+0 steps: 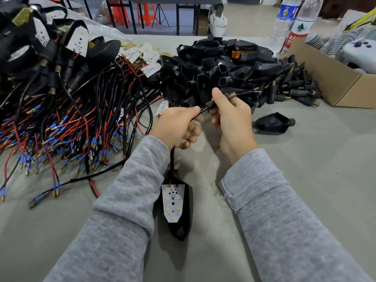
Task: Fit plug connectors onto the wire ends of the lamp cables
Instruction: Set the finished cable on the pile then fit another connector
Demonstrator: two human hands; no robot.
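Observation:
My left hand (179, 127) pinches a black lamp cable (203, 110) between thumb and forefinger. The cable runs down under that hand to a black lamp housing with a white LED board (173, 202) lying between my forearms. My right hand (232, 117) grips a black plug connector (211, 103) with a brass threaded end (232, 94). The cable enters the connector's left end. Thin red and black wire ends with a blue tip (250, 92) stick out past the brass thread to the right.
A heap of red and black cables with blue-tipped terminals (67, 129) covers the left of the table. Black lamp housings (213, 66) and loose plug connectors (293, 86) pile up behind my hands. One housing (272, 123) lies alone at right. A cardboard box (333, 78) and water bottles (293, 23) stand far right.

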